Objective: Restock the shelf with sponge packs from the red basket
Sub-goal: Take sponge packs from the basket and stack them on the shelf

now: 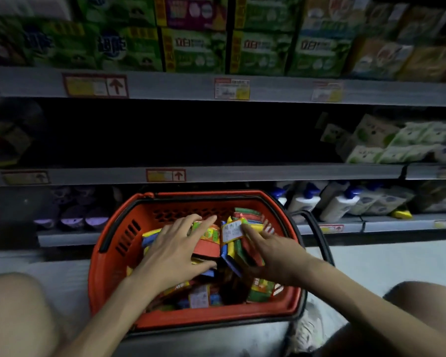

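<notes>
Head view: a person is crouching before store shelving, both bare arms reaching down into a basket on the floor
Red basket [119,243]: is sitting on the pale floor between the person's knees [13,313], just in front of the lowest shelf; its black handle [319,235] is hanging off the right side
Sponge packs [260,289]: are lying heaped inside the basket in red, yellow, green and blue wrappers; some are lying flat, others are standing on edge near the middle
Left hand [175,243]: is spreading its fingers over an orange-faced pack [208,244] at the top of the heap, thumb tucked under the near edge, gripping it
Right hand [273,253]: is resting against the packs standing on edge; its index finger is stretching out to touch a labelled pack [232,231]; whether the other fingers are gripping anything cannot be told through the blur
Middle shelf [268,173]: is lying in deep shadow above the basket; a red-framed price tag [165,175] is hanging on its front rail
Upper shelf: green boxes [196,50] are standing in rows
Right side: white-and-green packets [386,145] are sitting on the middle shelf; white bottles with blue caps [337,202] are standing on the level below
</notes>
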A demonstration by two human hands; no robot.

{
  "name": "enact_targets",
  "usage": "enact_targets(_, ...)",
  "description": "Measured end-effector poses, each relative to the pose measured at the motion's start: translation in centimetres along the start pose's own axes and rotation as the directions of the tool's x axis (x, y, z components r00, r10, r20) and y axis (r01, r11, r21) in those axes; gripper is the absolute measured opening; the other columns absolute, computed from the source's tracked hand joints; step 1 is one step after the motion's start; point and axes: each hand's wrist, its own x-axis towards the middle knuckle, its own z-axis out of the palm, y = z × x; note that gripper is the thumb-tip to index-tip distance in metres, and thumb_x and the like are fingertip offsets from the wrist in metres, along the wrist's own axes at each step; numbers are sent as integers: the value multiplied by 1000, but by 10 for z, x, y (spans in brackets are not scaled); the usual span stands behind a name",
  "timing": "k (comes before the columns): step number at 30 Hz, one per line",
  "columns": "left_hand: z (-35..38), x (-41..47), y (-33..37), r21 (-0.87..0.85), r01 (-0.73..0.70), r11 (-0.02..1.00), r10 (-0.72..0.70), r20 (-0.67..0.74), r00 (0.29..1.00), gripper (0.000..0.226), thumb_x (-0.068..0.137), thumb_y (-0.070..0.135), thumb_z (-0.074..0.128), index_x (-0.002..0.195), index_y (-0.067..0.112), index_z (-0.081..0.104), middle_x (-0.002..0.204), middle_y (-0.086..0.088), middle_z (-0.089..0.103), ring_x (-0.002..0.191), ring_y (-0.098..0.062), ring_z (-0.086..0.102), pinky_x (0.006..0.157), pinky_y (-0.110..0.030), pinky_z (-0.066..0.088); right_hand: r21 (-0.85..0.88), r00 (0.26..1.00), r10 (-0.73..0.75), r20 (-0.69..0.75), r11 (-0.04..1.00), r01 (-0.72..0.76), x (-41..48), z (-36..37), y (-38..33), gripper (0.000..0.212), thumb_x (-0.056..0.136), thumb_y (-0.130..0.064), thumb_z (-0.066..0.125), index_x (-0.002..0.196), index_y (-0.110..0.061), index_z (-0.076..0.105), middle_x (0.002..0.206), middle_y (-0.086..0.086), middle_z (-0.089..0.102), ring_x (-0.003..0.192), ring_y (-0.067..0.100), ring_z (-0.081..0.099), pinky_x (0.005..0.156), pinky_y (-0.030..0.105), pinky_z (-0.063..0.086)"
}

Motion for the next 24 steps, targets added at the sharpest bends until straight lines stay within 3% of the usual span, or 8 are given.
enact_targets(4,18,13,-6,59,-13,998,9,75,997,102,82,78,56,160,44,0,161,4,25,148,-21,28,119,-40,27,19,997,53,-60,998,-52,18,7,-5,113,84,-73,56,161,-23,-10,138,10,53,120,34,59,88,40,51)
enact_targets(10,35,29,-4,153,-44,987,9,217,976,114,75,75,66,159,43,-4,165,-4,18,151,-30,16,122,-49,20,84,999,18,-37,996,-15,40,6,-3,122,74,-71,70,159,-29,-6,150,6,31,141,30,37,100,40,50)
enact_targets(15,29,43,-12,119,3,993,-44,342,939,113,76,82,59,162,34,3,168,-7,8,156,-29,3,124,-50,15,224,997,-78,-1,972,76,57,-4,8,120,71,-52,85,158,-35,3,149,1,35,130,23,51,102,34,50)
enact_targets(19,22,35,-9,66,50,997,-71,377,924,107,82,73,65,162,35,5,170,-8,1,157,-31,-1,126,-50,15,273,986,-169,8,949,160,51,-18,21,107,74,-38,85,155,-41,14,153,-7,39,119,14,61,96,26,53)
enact_targets(21,22,28,-6,21,57,998,-61,352,934,104,81,65,70,161,35,10,170,-6,3,158,-28,-2,127,-50,17,234,981,-190,-47,952,195,49,-23,18,97,79,-45,78,153,-42,16,157,-5,38,126,19,60,99,33,53)
enact_targets(24,24,22,5,-41,78,996,-66,241,968,99,80,57,74,159,27,23,169,-5,8,158,-22,-3,124,-44,27,207,971,-165,-173,958,200,41,-28,5,90,83,-67,61,158,-38,21,165,-4,30,149,22,37,113,40,43)
